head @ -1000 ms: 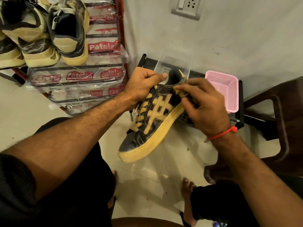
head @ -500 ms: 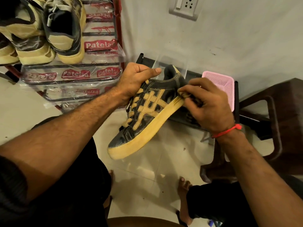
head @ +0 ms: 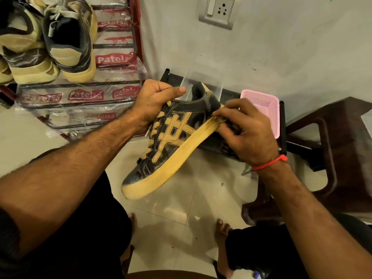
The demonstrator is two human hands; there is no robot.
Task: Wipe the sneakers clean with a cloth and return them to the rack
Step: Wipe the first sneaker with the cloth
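Head view showed the left hand (head: 155, 101) gripping a black-and-tan sneaker (head: 173, 141) by its laces above the floor, the right hand (head: 247, 133) pinching a cloth (head: 218, 120) against its heel, the shoe seemingly light and firm-soled.

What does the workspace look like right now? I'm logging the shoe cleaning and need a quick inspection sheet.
Surface: pale tiled floor; no table.
Job's things: black sneaker with tan stripes held in the air, toe towards the person; two more sneakers on the red rack; dark cloth bunched at the heel sole.
Clutter: pink basket on a black stand.
Hands: left hand grips the sneaker's collar; right hand pinches the cloth.
Cables: nothing seen.
Surroundings: wall socket, brown chair.
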